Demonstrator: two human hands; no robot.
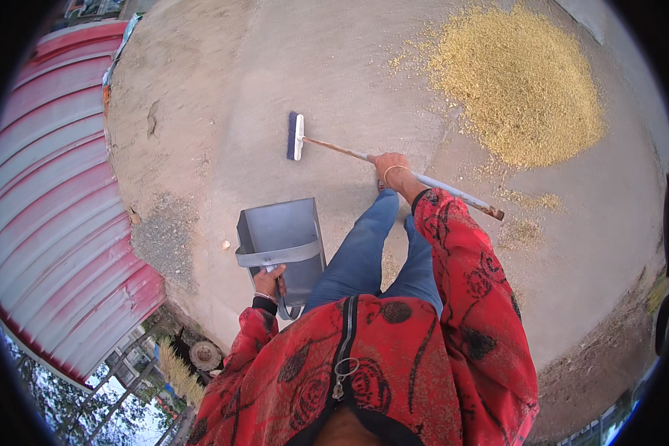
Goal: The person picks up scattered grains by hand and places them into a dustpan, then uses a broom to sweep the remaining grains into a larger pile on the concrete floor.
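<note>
My right hand [391, 167] is closed around the worn handle of a push broom [334, 146], partway along it. The broom's white head with dark blue bristles [295, 136] points to the left, in front of me; the rusty handle end sticks out past my wrist on the right. With my left hand [270, 281] I grip the handle of a grey metal scoop [281, 223], held beside my left leg. Its open side faces forward and a metal band crosses over it. No grain shows inside the scoop.
A large heap of yellow grain [518, 89] lies ahead on the right, with stray grain [527, 231] trailing toward me. Gravel [164, 240] is spread over the dirt at left, by a red and white corrugated metal sheet [61, 212]. A wheel [205, 355] shows behind on the left.
</note>
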